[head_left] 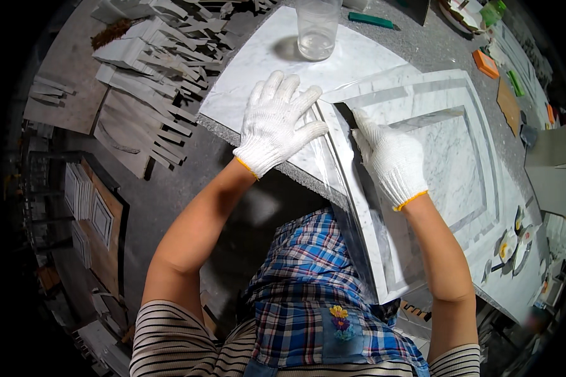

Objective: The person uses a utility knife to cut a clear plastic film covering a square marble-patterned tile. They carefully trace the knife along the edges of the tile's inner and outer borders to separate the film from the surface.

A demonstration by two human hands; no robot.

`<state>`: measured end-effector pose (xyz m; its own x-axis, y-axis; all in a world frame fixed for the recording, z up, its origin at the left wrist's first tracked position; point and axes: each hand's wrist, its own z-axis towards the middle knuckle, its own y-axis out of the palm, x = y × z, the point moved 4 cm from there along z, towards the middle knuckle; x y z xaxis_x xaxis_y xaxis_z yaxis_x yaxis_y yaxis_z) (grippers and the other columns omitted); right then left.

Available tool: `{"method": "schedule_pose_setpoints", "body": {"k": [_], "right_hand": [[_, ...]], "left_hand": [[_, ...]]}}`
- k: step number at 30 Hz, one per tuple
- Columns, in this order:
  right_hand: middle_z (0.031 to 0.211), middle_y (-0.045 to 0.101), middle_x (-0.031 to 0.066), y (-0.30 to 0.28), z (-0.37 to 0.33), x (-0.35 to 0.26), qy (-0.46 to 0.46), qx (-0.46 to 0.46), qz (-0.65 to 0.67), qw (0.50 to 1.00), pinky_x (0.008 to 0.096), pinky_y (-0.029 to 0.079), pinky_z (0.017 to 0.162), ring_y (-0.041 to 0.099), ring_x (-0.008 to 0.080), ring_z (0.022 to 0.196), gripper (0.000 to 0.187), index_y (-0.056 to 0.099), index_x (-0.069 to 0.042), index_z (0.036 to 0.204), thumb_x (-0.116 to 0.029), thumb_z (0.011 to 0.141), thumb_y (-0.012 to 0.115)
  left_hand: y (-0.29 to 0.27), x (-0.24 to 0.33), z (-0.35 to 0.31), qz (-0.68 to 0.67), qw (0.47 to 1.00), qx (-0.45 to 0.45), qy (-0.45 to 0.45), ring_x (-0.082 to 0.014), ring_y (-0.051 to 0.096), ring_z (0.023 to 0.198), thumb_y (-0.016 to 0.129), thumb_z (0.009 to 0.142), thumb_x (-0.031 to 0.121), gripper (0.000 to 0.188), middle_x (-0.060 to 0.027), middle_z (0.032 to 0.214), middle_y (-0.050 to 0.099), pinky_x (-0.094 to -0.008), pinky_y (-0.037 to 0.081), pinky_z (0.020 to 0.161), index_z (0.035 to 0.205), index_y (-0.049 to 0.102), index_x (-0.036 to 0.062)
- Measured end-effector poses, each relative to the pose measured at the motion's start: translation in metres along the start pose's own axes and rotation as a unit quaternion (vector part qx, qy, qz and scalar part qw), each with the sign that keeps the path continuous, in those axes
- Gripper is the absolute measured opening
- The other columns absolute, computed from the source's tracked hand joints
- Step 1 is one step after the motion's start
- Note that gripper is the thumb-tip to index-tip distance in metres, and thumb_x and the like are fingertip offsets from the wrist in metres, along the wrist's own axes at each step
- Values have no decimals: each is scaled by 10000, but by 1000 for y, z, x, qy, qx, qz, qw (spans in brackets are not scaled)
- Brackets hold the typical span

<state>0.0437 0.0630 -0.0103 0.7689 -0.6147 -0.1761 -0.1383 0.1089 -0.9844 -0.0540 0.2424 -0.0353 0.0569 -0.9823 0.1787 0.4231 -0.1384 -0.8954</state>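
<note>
My left hand [278,119], in a white knit glove, lies on a white marble slab [244,80] with its fingers spread. Its thumb rests by a long pale marble strip [352,195] that runs at a slant toward my apron. Clear plastic film wrinkles beside that strip. My right hand [393,157], also gloved, is at the near left edge of a framed marble panel [443,154] with grey inlaid bands. Its fingers are pressed together beside a dark band along the strip; whatever lies under the fingertips is hidden.
A clear plastic cup [316,38] stands on the slab's far part, near a green cutter [371,20]. Piles of cut stone pieces [151,75] lie at the left. An orange box [485,64] and small tools lie at the right. Framed panels [102,220] lie on a board at lower left.
</note>
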Motion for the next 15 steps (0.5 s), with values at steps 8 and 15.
{"method": "schedule_pose_setpoints", "body": {"k": [8, 15], "right_hand": [[774, 723, 159, 3, -1, -3, -25, 20, 1, 1000, 454, 548, 590, 699, 352, 644, 392, 660, -158, 1359, -323, 1006, 614], [833, 738, 174, 5, -3, -5, -8, 3, 44, 999, 508, 555, 629, 716, 391, 738, 373, 587, -121, 1338, -279, 1000, 584]], "left_hand": [[0, -1, -1, -2, 1000, 11, 9, -382, 515, 1243, 764, 803, 492, 617, -170, 1291, 594, -501, 434, 1021, 1306, 681, 144], [3, -2, -3, 16, 1000, 24, 13, -388, 509, 1271, 758, 808, 500, 616, -173, 1308, 594, -506, 430, 1037, 1308, 683, 147]]}}
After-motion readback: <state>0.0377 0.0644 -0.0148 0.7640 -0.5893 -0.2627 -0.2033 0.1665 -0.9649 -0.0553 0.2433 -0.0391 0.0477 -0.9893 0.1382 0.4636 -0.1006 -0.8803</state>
